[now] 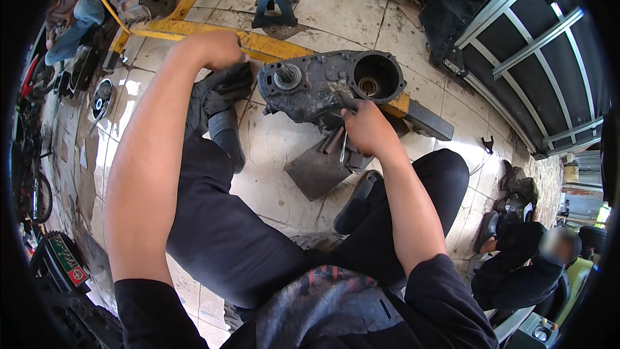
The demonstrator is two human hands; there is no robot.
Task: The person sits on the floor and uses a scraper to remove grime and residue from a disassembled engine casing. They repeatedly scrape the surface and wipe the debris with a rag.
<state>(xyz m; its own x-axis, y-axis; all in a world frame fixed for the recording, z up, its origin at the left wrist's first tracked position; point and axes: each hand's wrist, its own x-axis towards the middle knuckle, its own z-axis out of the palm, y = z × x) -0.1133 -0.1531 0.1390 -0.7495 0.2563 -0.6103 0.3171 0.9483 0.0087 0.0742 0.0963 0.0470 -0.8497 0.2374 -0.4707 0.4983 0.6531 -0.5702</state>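
A greasy grey gearbox housing (316, 84) lies in front of me, with a splined shaft (287, 76) in a bearing at its left end. A large round opening (376, 77) at its right end holds a brass-coloured ring. My right hand (369, 128) is closed at the housing's near edge, and a slim metal rod (343, 145) runs down from its fingers. Left of the housing, my left hand (223, 50) is closed in a fist. Crumpled black material (226, 87) lies directly beneath it; whatever the fist grips is hidden.
A yellow steel frame (258, 44) runs behind and under the housing. Beyond it stands a blue metal stand (274, 3). A dark metal plate (316, 171) lies between my feet. A seated person (523, 265) is at the right. Motorcycle parts (100, 100) crowd the left.
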